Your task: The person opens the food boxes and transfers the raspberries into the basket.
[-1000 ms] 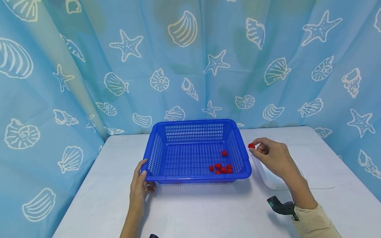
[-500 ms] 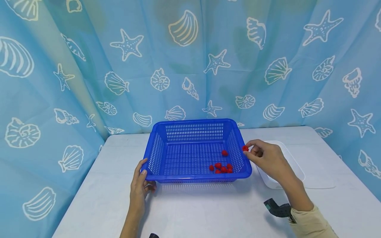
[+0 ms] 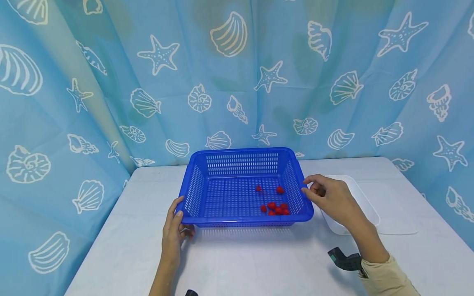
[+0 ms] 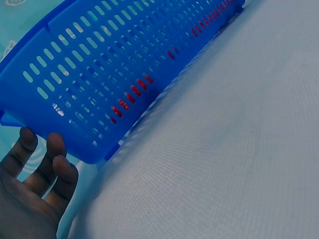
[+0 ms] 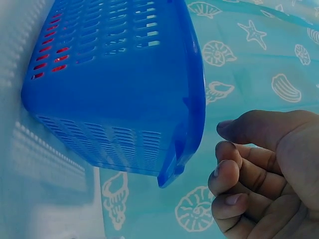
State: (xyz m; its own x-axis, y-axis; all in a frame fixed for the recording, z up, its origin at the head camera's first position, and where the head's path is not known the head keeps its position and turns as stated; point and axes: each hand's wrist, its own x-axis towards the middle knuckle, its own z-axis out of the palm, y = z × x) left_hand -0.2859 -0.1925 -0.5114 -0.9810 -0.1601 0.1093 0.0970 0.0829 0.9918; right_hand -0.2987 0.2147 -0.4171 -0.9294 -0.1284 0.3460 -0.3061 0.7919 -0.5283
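Note:
A blue plastic basket [image 3: 238,219] with slotted walls stands mid-table in the head view. Several red raspberries [image 3: 271,205] lie in its front right part. One more raspberry [image 3: 258,188], slightly blurred, is farther back inside. My left hand [image 3: 171,236] holds the basket's front left corner, thumb on the rim; in the left wrist view its fingertips [image 4: 65,167] are at that corner. My right hand [image 3: 333,199] is at the right rim with nothing between thumb and forefinger. The right wrist view shows thumb and forefinger apart, the other fingers loosely bent.
A white tray [image 3: 366,205] lies to the basket's right, partly hidden by the right hand and forearm. The white table [image 3: 237,263] extends in front. A blue shell-patterned curtain [image 3: 237,74] hangs close behind the table and along its sides.
My right hand moved left to the basket's rim and let go of a raspberry, which is now inside the basket. My left hand stayed at its corner.

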